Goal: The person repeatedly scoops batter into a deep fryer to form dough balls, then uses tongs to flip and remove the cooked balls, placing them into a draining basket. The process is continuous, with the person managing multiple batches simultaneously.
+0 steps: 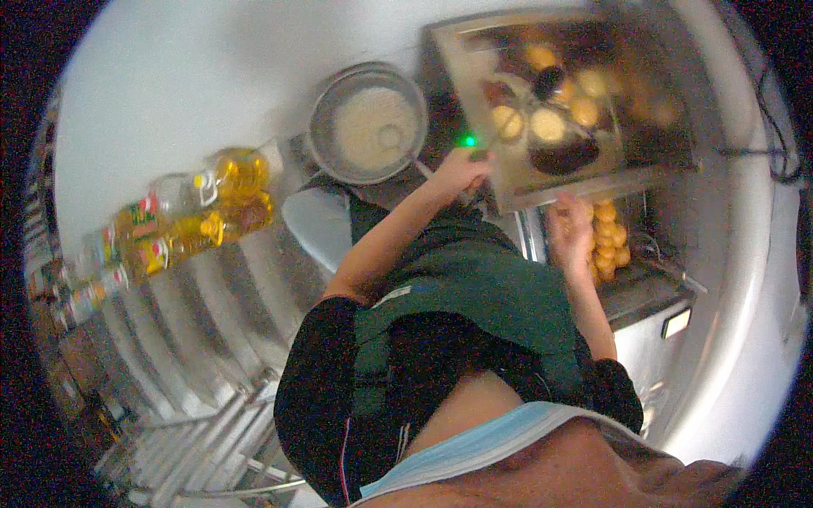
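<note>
My left hand (467, 171), fingers curled, is by the near-left corner of a framed case or panel (479, 82), close to a small green light (470, 141). Blur hides whether it grips anything. My right hand (570, 232) is raised at the near edge of that case, beside a stack of golden, bubbly pieces that look like egg waffles (610, 244). Its grip is unclear too. Blurred round yellow pieces (547, 125) and dark shapes (564, 155) show within the frame. Left of my left hand stands a round metal pot (317, 140) of pale, whitish contents (365, 120) with a ladle-like handle (422, 168).
Large bottles of yellow oil (241, 174) stand in a row at the left. A ridged metal surface (209, 317) lies below them. Near the pot is a pale blue-grey rounded object (317, 222). Dark cables (778, 152) hang at the far right.
</note>
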The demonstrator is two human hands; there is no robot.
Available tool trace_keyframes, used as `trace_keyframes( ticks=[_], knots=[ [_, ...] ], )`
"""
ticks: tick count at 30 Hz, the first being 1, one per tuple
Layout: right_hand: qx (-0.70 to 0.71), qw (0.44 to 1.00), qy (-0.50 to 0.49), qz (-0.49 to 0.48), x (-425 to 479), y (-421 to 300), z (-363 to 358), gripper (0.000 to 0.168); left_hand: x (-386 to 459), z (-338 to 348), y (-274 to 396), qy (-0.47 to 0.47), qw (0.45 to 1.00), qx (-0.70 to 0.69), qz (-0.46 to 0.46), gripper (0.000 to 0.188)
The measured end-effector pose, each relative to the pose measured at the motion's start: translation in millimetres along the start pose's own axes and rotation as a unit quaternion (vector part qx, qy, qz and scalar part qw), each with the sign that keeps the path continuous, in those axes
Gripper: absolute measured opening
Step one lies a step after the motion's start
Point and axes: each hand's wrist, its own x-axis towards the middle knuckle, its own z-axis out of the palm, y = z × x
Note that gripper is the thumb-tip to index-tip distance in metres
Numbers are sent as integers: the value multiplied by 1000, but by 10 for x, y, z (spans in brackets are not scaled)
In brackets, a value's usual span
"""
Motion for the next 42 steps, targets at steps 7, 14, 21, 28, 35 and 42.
trace_keyframes(
  ticks=[7, 14, 21, 28, 35, 42],
  knots=[
    [250, 927, -279, 11, 439, 184, 1815, 28, -373, -223, 159, -135, 932, -329, -76, 21],
    [104, 913, -362, 158, 1020, 444, 2948, 18, -1341, -710, 110, -154, 928, -336, -39, 20],
    [-143, 956, -231, -113, 1336, 34, 2786, 17, -2183, -970, -202, 5, 924, -382, 3, 20],
    [-234, 924, -266, -144, 1465, 505, 3012, 16, -2323, -1150, -441, 100, 871, -481, -1, 18],
    [441, 690, -399, 413, 1271, 243, 3006, 18, -2373, -1118, -642, 143, 840, -523, 36, 16],
    [352, 830, -320, 291, 1282, -855, 2342, 16, -2348, -1011, -724, 249, 841, -480, 9, 17]
  ],
)
